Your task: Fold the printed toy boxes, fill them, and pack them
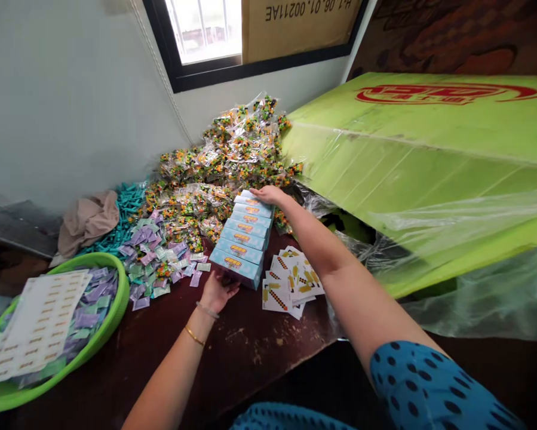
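**Two hands bracket a row of blue boxes on a crowded table**

Several big things ring the work: a pale wall and dark-framed window (205, 36) behind, and a green plastic-wrapped carton (420, 149) filling the right, its far end cut off by the frame. A dark brown table (250, 352), scuffed, carries everything else. A heap of clear sweet packets (232, 149) rises toward the wall. A green basket (116, 310) at left holds a label sheet and purple sachets. The row of blue boxes (245, 236) lies mid-table; the left hand (218, 291) presses its near end, fingers hidden, grip unclear, while the right hand (269, 194) lies flat and open on the far end. Printed cards (290, 280) sit just beside.
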Demonstrator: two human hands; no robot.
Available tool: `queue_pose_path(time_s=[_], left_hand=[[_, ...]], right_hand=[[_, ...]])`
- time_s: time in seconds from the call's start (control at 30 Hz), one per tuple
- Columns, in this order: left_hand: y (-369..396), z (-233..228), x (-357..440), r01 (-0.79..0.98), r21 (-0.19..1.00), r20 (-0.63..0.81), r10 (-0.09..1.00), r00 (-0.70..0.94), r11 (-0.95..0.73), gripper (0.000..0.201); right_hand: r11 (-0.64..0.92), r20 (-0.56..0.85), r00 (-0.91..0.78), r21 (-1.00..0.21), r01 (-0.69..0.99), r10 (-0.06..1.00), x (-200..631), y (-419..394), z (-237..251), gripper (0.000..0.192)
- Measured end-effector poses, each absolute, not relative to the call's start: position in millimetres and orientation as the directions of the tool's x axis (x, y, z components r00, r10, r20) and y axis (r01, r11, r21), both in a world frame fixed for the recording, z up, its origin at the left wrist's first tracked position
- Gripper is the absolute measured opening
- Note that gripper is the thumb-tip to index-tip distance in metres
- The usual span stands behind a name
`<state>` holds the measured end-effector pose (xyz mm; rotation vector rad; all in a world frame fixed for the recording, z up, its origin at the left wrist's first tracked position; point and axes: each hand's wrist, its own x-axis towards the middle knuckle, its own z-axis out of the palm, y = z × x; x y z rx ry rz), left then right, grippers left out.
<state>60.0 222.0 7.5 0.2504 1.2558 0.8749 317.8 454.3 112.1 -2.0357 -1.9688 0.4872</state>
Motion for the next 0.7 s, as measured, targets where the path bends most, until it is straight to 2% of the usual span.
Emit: queue_pose_path(time_s=[0.1,0.2,0.33,0.43,0.5,0.57,0.63,0.7], left_hand=[[213.7,21.3,44.9,-0.539,0.554,-0.649,0.734,0.198,0.635,0.042],[194.7,36.5,32.4,-0.591,0.576,-0.531,0.809,0.254,0.564,0.052],[141.8,71.1,-13.8,-0.503,0.635,-0.583,0.791,0.186,0.586,0.065],[91.0,100.0,-66.3,-0.423,0.762,-0.552,0.833,-0.028,0.490,0.058],[58.8,106.9,-97.9,-0.345,0.846,-0.475,0.868,-0.144,0.406,0.058],[30.5,98.6,-121.6,-0.234,0.888,-0.442,0.875,-0.196,0.396,0.063],[8.1,79.7,-137.6,-0.127,0.872,-0.489,0.846,-0.212,0.472,0.065],[-5.8,60.4,-147.7,-0.054,0.808,-0.585,0.790,-0.185,0.586,0.063]], right_hand=[[-0.010,-0.064,-0.017,-0.400,0.917,0.998,296.3,422.2,107.6,0.068],[-0.006,0.037,0.022,-0.390,0.921,0.999,279.4,364.1,113.5,0.069],[0.044,0.207,0.076,-0.520,0.853,0.975,268.5,247.6,134.9,0.067],[0.154,0.251,0.020,-0.654,0.740,0.968,256.4,146.6,129.6,0.081],[0.166,0.192,-0.030,-0.743,0.648,0.981,247.7,86.6,105.5,0.091],[0.132,0.078,-0.122,-0.831,0.540,0.989,243.4,42.2,69.7,0.095],[0.038,-0.061,-0.225,-0.911,0.411,0.972,244.2,20.2,33.6,0.088],[-0.127,-0.203,-0.277,-0.955,0.269,0.939,245.9,22.4,7.8,0.081]])
